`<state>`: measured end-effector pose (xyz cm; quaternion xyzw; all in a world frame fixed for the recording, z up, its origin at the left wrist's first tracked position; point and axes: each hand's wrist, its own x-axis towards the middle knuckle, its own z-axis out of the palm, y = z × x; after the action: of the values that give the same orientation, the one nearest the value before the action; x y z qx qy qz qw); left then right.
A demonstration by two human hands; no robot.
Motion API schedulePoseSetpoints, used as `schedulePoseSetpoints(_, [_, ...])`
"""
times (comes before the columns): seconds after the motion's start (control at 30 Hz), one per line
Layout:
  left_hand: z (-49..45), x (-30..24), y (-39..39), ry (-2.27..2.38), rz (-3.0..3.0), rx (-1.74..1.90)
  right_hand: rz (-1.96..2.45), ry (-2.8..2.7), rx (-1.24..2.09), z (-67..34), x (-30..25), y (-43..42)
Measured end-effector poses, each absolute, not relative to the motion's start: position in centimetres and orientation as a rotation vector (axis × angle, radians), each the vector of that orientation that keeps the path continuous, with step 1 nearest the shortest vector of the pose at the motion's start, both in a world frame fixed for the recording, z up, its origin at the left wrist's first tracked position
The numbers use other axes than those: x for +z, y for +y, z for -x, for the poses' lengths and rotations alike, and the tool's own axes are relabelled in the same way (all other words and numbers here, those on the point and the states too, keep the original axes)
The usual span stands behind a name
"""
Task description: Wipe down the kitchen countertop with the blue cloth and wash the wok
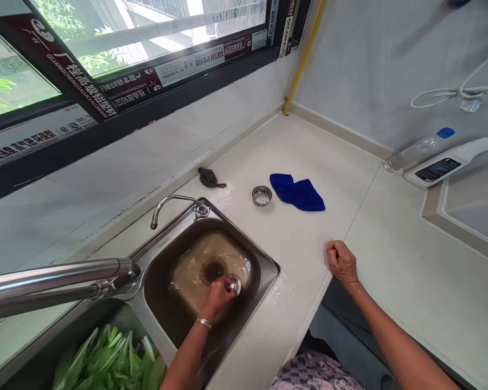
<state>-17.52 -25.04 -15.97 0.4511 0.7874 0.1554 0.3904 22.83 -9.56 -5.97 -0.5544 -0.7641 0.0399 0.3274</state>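
My left hand (218, 297), with a bracelet at the wrist, reaches into the right basin of the steel sink (271, 269). Its fingers are closed on a small round metal sink stopper (236, 285). Brownish water (195, 259) covers the basin floor, and the dark round drain (212, 270) shows beside the hand. On the front edge of the counter, my right hand (342, 262) rests in a loose fist, with nothing visible in it. Behind the sink sits a round metal strainer basket (262, 196) on the counter.
Leafy green vegetables (114, 363) lie in the left basin. A large steel faucet (57, 279) and a thin curved tap (174, 198) extend over the sink. A scourer (210, 178) and blue cloth (297, 193) lie behind. A plastic bottle (418, 150) and white device (451, 162) stand right.
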Motion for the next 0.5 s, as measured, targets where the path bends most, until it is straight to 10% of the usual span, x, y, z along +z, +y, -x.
schedulePoseSetpoints(0.5, [25.4, -0.7, -21.4, 2.433, -0.893, 0.815, 1.391, -1.973, 0.197, -22.7, -6.8, -9.7])
